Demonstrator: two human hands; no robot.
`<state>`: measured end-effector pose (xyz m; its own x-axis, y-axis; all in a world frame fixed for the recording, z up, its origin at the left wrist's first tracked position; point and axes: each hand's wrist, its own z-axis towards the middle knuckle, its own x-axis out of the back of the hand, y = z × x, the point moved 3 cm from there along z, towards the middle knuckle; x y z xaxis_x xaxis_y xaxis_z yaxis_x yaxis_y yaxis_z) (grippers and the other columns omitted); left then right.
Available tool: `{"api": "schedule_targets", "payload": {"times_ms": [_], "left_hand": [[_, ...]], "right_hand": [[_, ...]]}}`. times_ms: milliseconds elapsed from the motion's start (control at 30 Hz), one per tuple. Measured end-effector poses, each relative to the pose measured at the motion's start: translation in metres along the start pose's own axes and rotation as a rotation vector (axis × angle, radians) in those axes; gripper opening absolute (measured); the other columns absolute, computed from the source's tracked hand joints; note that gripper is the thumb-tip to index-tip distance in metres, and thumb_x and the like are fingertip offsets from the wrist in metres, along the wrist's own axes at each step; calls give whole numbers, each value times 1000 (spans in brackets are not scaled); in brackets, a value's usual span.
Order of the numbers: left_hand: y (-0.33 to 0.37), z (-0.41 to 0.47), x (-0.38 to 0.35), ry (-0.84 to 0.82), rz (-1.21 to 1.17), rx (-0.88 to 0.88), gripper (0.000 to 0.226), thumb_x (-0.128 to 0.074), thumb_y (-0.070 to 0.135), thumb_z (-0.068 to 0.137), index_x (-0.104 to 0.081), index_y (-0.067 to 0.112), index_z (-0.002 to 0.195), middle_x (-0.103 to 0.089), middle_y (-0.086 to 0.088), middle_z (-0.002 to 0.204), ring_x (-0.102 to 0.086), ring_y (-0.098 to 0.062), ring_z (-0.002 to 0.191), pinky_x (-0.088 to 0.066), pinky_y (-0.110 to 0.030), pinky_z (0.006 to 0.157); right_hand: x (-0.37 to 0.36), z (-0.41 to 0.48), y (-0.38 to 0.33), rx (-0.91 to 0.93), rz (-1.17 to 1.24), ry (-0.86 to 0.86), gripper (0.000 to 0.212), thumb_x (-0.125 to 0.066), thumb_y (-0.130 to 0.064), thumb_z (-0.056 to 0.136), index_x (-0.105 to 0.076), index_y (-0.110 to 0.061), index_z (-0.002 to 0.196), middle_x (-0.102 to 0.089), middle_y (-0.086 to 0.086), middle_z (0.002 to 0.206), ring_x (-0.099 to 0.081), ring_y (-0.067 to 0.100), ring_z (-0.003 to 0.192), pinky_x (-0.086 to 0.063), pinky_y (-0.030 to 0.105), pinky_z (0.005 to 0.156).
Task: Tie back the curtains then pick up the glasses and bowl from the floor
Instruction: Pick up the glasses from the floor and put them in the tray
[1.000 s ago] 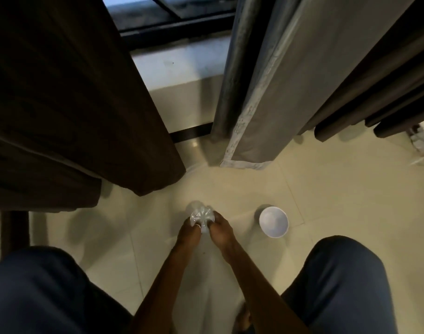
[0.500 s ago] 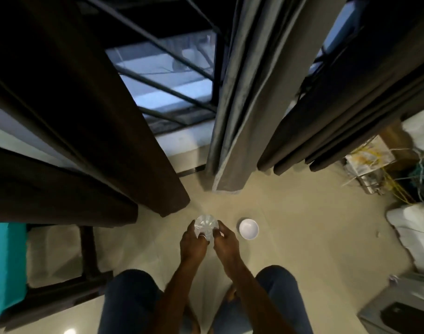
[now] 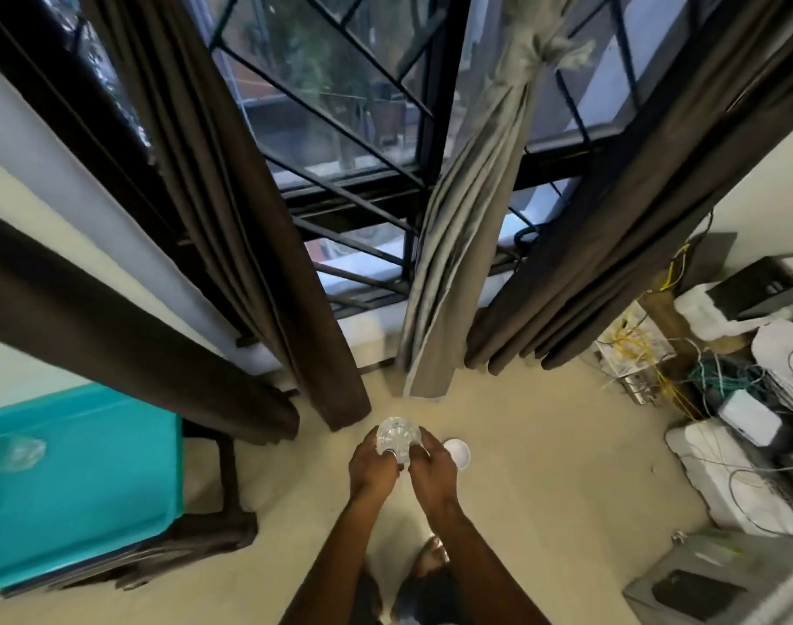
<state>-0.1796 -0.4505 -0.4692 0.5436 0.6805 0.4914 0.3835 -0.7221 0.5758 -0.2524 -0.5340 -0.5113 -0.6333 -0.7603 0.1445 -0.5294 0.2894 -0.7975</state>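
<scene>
From the head view, both hands meet in front of the person, above the tiled floor [image 3: 543,489]. The left hand [image 3: 372,466] and right hand [image 3: 433,471] each curl their fingers round the clear patterned glasses [image 3: 396,437], gripping from either side; how many glasses are stacked there cannot be told. The white bowl [image 3: 460,451] sits on the floor just beyond the right hand, partly hidden by it. Beyond, the grey curtain [image 3: 466,227] hangs knotted between two brown curtains [image 3: 250,218].
</scene>
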Motion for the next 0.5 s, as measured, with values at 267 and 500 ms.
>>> {"api": "schedule_targets", "payload": {"times_ms": [267, 500], "left_hand": [[0, -38, 8, 28, -218, 82, 40, -68, 25, 90, -62, 19, 129, -63, -7, 133, -66, -30, 110, -59, -28, 85], [-25, -57, 27, 127, -188, 67, 52, -70, 20, 83, -55, 28, 132, -67, -3, 122, -69, -27, 99, -61, -38, 83]], "right_hand": [[15, -55, -43, 31, -194, -20, 37, -48, -21, 103, -55, -18, 139, -68, 9, 121, -65, 26, 110, -53, 44, 100], [2, -69, -26, 53, -226, -43, 36, -48, -24, 104, -59, -17, 137, -71, 4, 120, -67, 26, 108, -51, 44, 104]]}}
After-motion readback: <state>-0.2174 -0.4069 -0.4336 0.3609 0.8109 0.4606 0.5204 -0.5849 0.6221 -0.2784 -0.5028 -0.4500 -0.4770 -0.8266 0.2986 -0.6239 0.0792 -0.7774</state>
